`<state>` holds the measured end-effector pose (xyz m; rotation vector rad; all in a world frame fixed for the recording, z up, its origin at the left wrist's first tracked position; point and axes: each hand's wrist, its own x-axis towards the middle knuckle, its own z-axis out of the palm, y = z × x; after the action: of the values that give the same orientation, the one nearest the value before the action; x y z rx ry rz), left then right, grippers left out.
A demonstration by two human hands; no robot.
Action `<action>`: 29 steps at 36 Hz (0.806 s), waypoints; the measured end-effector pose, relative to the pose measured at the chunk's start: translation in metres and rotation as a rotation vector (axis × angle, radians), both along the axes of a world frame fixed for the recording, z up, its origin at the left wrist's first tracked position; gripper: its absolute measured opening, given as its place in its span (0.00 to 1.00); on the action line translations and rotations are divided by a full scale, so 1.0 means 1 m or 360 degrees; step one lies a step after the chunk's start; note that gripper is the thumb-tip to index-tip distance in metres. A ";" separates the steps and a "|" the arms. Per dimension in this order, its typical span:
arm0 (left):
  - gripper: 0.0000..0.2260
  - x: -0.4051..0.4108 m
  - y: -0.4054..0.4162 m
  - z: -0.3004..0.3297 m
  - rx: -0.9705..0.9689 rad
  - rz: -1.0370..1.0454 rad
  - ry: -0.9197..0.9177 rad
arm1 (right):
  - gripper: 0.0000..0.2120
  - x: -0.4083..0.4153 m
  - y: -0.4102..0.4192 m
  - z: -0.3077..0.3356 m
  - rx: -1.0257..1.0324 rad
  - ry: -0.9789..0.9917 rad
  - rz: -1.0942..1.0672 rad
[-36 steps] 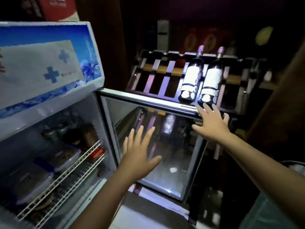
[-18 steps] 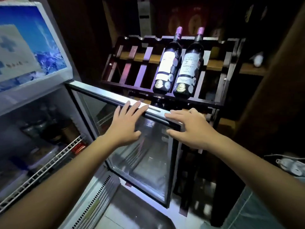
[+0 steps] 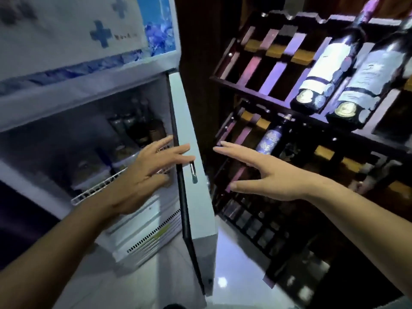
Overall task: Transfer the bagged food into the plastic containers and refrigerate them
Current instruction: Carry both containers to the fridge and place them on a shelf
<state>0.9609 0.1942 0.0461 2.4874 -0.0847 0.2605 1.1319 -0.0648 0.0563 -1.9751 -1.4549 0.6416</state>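
Note:
The small display fridge (image 3: 66,101) stands at the left with its door (image 3: 196,197) seen edge-on, still partly ajar. My left hand (image 3: 147,175) reaches across the opening with straight fingers, and its fingertips touch the door's edge near the small lock (image 3: 193,173). My right hand (image 3: 263,172) hovers flat just right of the door, fingers straight, apart from it. Inside, plastic containers (image 3: 93,172) sit on a white wire shelf (image 3: 98,188), with dark jars (image 3: 138,128) behind them.
A dark wooden wine rack (image 3: 278,103) stands close on the right, holding two wine bottles (image 3: 330,63) at the top and a blue-labelled one (image 3: 269,139) lower down. Glossy pale floor tiles (image 3: 236,264) lie below. The fridge's vent grille (image 3: 153,237) is under the opening.
The door has swung from wide open toward the fridge and now shows edge-on. My right hand has come off the door, while my left has shifted to its edge.

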 end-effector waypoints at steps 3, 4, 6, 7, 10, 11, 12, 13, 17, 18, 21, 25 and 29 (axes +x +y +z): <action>0.20 -0.030 0.020 0.003 -0.0012 0.0058 0.0060 | 0.37 -0.011 0.053 -0.004 0.0078 -0.0284 0.0088; 0.21 -0.040 0.026 0.005 -0.0032 0.0088 0.0082 | 0.38 -0.015 0.072 -0.005 0.0091 -0.0403 0.0115; 0.22 -0.058 0.038 0.011 -0.0043 0.0145 0.0127 | 0.38 -0.024 0.106 -0.007 0.0100 -0.0556 0.0163; 0.22 -0.067 0.044 0.014 -0.0011 0.0170 0.0153 | 0.38 -0.030 0.121 -0.008 0.0123 -0.0572 0.0186; 0.21 -0.092 0.064 0.028 0.0163 0.0275 0.0252 | 0.34 -0.046 0.160 -0.013 0.0282 -0.0418 0.0185; 0.20 -0.101 0.070 0.032 0.0229 0.0311 0.0278 | 0.33 -0.051 0.172 -0.015 0.0330 -0.0397 0.0168; 0.21 -0.108 0.075 0.036 0.0295 0.0336 0.0287 | 0.32 -0.054 0.183 -0.016 0.0359 -0.0409 0.0156; 0.22 -0.115 0.080 0.038 0.0356 0.0363 0.0297 | 0.32 -0.057 0.195 -0.018 0.0374 -0.0429 0.0154; 0.33 -0.141 0.098 0.035 0.0613 0.0617 0.0543 | 0.34 -0.072 0.239 -0.021 0.0394 -0.0476 0.0129; 0.35 -0.146 0.102 0.032 0.0715 0.0680 0.0572 | 0.35 -0.077 0.249 -0.023 0.0395 -0.0477 0.0128; 0.39 -0.158 0.113 0.015 0.0907 0.0893 0.0573 | 0.37 -0.086 0.279 -0.033 0.0377 -0.0587 0.0146; 0.42 -0.155 0.128 -0.008 0.0909 0.1274 0.0528 | 0.44 -0.086 0.316 -0.050 0.0310 -0.0841 0.0170; 0.45 -0.142 0.137 -0.036 0.0996 0.1524 0.0466 | 0.45 -0.078 0.348 -0.062 0.0279 -0.0925 0.0165</action>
<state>0.8188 0.3311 0.0103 2.9517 1.3495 0.2748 1.0534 0.2834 -0.0057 -2.0458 -1.8826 -0.0414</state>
